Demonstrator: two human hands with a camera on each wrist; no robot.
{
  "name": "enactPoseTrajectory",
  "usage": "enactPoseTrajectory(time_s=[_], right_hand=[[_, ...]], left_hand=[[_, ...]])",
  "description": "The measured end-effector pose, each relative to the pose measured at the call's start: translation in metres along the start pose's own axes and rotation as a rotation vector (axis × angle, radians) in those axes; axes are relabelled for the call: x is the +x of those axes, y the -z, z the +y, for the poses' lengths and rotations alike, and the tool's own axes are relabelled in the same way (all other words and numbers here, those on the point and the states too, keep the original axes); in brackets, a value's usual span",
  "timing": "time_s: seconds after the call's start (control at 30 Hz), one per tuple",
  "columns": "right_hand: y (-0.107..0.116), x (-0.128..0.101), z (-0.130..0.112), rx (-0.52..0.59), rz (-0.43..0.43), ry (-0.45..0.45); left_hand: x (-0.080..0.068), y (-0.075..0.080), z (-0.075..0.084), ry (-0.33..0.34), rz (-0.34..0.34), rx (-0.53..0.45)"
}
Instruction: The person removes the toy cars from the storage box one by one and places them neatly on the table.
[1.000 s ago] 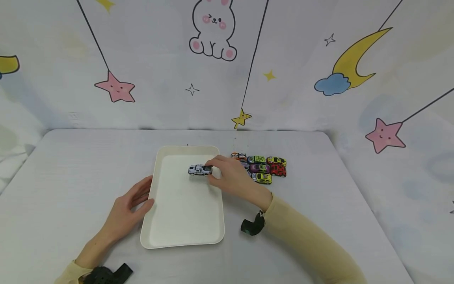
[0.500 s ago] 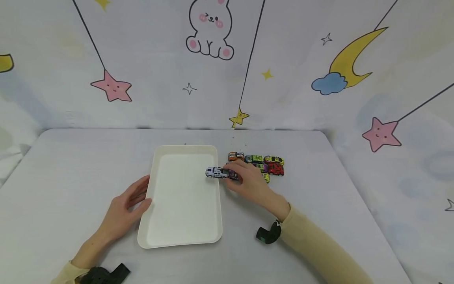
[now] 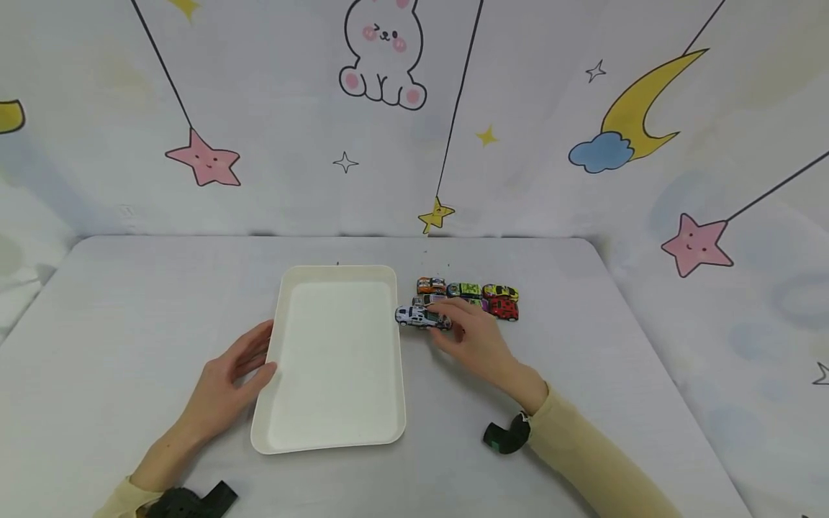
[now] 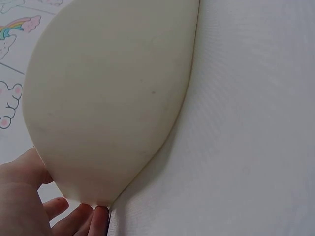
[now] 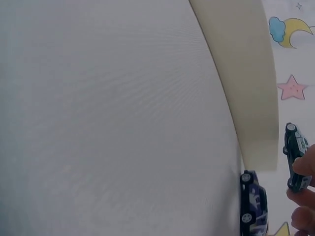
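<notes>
While my right hand (image 3: 476,338) pinches the white toy car (image 3: 414,315) just right of the tray (image 3: 333,439), left hand (image 3: 227,381) relaxed, fingers flat against tray's left rim, other cars (image 3: 482,298) bunched beyond.

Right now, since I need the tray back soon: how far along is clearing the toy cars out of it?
Nearly done. The tray holds nothing. In hand: the right hand pinches the white car, inside the tray a second ago, now just past its right rim beside the other cars. Left, likely: releasing it there. The left hand rests on the tray's left edge.
</notes>
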State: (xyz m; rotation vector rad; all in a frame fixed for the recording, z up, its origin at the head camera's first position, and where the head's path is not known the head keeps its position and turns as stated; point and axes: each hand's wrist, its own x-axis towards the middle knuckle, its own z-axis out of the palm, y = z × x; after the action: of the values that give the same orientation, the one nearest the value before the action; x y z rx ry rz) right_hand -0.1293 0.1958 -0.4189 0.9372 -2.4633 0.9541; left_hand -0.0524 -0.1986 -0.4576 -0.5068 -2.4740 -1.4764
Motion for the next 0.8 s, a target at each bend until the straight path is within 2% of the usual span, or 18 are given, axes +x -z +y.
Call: enactPoseTrajectory(time_s=[0.37,0.67,0.8], right_hand=[[0.024,-0.025,0.019,-0.018,0.077,-0.037],[0.055,-0.056,0.038,-0.050,0.084,-0.149],[0.065,-0.069,0.047,-0.077,0.099,-0.166]], left_hand=[[0.001,0.000,0.001,0.009,0.000,-0.010],[0.000,0.000,0.000,0.000,0.004,0.005],[0.000,0.000,-0.001,-0.001,0.002,0.002]])
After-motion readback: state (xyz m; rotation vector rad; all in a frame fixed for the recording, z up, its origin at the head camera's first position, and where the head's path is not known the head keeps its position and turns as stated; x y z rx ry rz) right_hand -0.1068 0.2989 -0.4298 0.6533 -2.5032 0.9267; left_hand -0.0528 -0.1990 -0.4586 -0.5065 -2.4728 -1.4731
